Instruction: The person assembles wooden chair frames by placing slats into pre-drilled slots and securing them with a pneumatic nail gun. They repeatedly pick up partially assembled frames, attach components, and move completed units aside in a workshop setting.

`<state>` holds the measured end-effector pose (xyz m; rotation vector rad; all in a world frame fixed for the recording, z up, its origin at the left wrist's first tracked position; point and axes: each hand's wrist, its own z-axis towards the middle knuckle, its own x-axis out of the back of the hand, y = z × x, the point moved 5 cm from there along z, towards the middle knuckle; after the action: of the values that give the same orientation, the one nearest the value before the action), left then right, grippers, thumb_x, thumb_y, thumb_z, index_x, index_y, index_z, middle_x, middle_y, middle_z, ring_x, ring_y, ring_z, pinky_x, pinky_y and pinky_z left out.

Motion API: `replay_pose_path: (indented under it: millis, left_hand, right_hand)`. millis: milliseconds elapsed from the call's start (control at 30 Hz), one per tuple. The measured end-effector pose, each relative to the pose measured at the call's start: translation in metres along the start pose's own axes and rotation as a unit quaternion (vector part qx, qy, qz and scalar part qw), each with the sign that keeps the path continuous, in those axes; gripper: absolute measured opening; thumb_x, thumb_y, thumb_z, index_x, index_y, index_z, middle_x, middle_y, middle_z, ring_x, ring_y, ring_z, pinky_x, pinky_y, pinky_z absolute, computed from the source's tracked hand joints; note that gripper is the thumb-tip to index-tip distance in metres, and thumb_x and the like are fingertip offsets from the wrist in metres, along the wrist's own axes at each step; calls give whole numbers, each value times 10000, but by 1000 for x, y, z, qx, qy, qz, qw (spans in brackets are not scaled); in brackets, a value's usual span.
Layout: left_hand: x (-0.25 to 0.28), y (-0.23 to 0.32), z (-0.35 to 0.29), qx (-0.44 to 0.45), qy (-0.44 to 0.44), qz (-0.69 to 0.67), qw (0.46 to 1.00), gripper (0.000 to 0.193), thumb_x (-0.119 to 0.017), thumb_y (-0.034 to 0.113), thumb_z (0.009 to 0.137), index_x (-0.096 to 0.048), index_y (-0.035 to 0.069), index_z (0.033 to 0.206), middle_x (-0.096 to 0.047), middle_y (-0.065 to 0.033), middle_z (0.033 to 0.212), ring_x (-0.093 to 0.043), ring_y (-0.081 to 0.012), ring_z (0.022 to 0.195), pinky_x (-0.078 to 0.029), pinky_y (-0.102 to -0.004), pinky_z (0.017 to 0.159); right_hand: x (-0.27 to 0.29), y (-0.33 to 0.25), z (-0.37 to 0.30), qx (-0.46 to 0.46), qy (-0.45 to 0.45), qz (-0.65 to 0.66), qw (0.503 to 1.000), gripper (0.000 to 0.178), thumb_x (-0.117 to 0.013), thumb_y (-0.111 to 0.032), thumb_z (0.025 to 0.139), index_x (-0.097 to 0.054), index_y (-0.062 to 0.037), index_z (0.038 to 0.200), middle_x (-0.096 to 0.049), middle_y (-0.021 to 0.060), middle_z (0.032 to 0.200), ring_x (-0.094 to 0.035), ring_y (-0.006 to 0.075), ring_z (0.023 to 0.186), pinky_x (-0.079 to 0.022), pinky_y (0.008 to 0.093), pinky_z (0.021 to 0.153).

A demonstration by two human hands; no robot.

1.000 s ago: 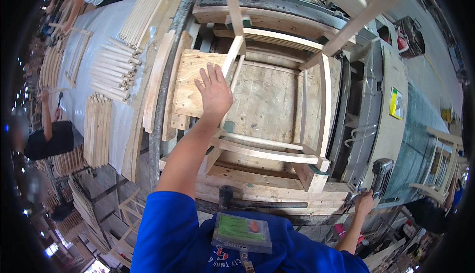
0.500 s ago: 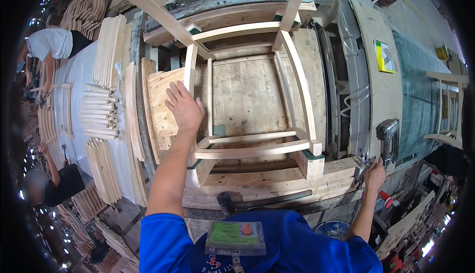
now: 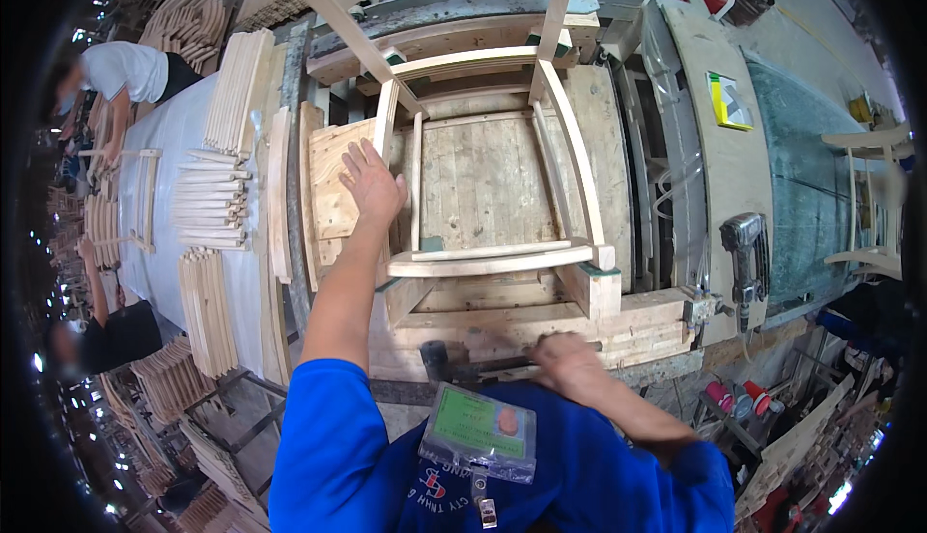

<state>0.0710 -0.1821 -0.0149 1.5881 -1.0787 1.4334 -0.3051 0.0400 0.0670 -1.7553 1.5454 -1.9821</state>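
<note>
A pale wooden chair frame (image 3: pixel 576 147) rests on blocks in a wooden bench fixture, its long legs reaching toward the far edge. My left hand (image 3: pixel 375 185) is open, fingers spread, at the frame's left rail; whether the palm presses on it I cannot tell. Near my body, my right hand (image 3: pixel 570 364) is smeared by motion over the handle of a dark hammer (image 3: pixel 436 361). Its fingers are too blurred to show whether they grip the handle. The hammer lies along the bench's near edge.
A nail gun (image 3: pixel 746 258) lies on the right, beside a small metal valve or switch (image 3: pixel 700 309). Stacks of wooden slats (image 3: pixel 208 311) cover the left table, with two people beyond. Another chair frame (image 3: pixel 859 205) stands far right. Red cups (image 3: pixel 719 396) sit at lower right.
My right hand has left the fitting by the nail gun and swung left to the hammer's handle. My left hand stays by the left rail. The view has shifted slightly.
</note>
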Motion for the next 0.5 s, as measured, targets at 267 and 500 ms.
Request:
replay_pose_path:
  millis: [267,500]
  left_hand:
    - [-21,64,-126,-196,-130,-222,946,629,-552,504,1000,-626,-31,1321,-663,-295,1255,-607,-419,1237,-416,-524,1110]
    - [-17,65,-168,-187,-176,-162,953,600,-361,504,1061,-736,41,1128,-755,-251,1025,-712,-408,1035,-525,-510,939]
  right_hand:
    - [-52,-17,-24,-120,-41,70,989,296,-655,-331,975,-662,-76,1125,-669,153,982,-671,411,899,-546,498,803]
    - [132,-47,-98,-261,225,64,937,235,-527,-257,1060,-616,-47,1001,-662,145,931,-644,256,897,-525,425,837]
